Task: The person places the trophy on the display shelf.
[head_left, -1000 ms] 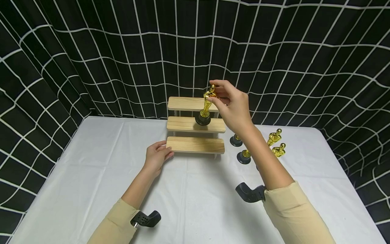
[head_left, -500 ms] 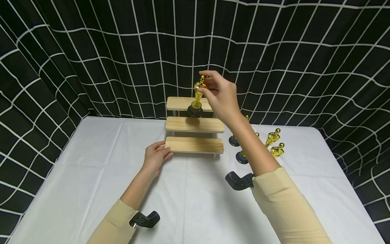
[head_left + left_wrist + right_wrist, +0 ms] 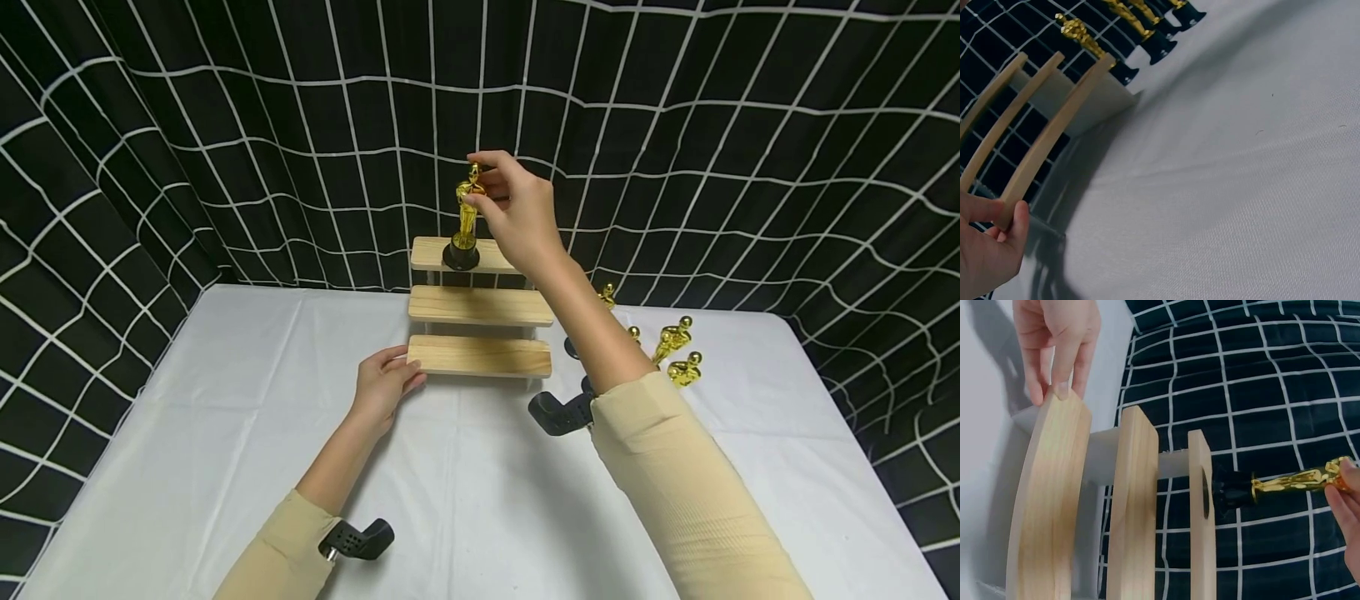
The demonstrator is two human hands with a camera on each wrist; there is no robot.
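My right hand (image 3: 521, 212) pinches a gold statuette trophy (image 3: 467, 218) by its upper body. The trophy stands upright with its round black base (image 3: 1235, 489) close over the top step of a three-step wooden display stand (image 3: 480, 306). A dark shadow of the base falls on that step in the right wrist view. My left hand (image 3: 381, 387) grips the left end of the lowest step (image 3: 1054, 140), thumb on top and fingers beneath. The middle and lowest steps carry nothing.
Several more gold trophies (image 3: 672, 337) stand on the white-covered table (image 3: 300, 467) to the right of the stand, partly hidden behind my right forearm. A black curtain with a white grid (image 3: 315, 167) hangs behind the table.
My right hand has carried the trophy left and back, from over the middle step to over the top step. The left hand and the stand have stayed in place.
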